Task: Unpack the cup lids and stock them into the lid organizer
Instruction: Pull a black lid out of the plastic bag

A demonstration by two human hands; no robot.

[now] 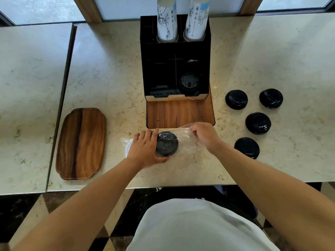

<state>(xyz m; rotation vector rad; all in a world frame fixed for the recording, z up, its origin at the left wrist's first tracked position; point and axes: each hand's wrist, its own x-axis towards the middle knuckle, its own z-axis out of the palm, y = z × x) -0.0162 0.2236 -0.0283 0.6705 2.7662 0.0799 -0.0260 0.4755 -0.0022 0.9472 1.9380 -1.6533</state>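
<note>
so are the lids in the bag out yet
No, still inside: the black lids show through the clear plastic bag held by both hands.

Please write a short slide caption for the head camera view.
Both hands open a plastic sleeve of black lids before the lid organizer.

A wooden tray [81,143] is seen lying flat on the marble surface [108,69], well left. Two stacks of paper cups [166,19] are held upright at the back. A checkered floor [45,205] is glimpsed below.
</note>
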